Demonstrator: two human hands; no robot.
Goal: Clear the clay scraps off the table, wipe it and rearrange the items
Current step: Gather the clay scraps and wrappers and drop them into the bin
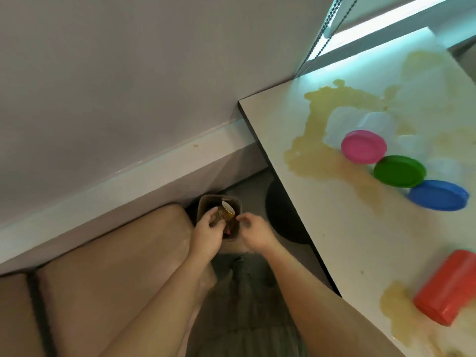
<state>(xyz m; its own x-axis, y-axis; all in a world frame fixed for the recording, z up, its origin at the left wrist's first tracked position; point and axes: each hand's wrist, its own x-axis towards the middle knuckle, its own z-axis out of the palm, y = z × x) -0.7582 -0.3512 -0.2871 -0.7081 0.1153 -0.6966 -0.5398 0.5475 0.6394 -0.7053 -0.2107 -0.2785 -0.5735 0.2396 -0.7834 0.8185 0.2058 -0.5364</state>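
gripping, in the left hand point(208, 228), what looks like a brownish lump of clay scraps point(217, 218), right over the mouth of the bin point(206, 202) on the floor, off the left edge of the worktop point(322, 215). hard to say more through the blur. on the right hand point(253, 231), fingertips drawn together by the bin's right rim; cannot tell whether anything is pinched there.

easy to miss from here: a narrow mouth, already partly taken up by a yellow cup point(228, 209) tilted inside, so likely to scatter crumbs on the floor or against the sofa point(116, 253) just beside it. likely too to keep bits stuck to the fingers, given how soft and tacky the stuff looks.

back on the worktop, some risk of spreading rather than lifting the yellowish smear point(316, 161), thin, matte and blotchy from the far left corner down toward the near edge. likely to leave rings by wiping around things, and to set the red tub point(448, 289) rolling with a nudge: a smooth cylinder on its side by the near edge.

smooth pale laminate with a dark edge. flat round plastic discs in a diagonal row, edge to edge: a pink lid point(363, 146), a green lid point(399, 171), a blue lid point(438, 195), next to cloudy clear tubs point(378, 122). soft tan upholstery on the sofa.
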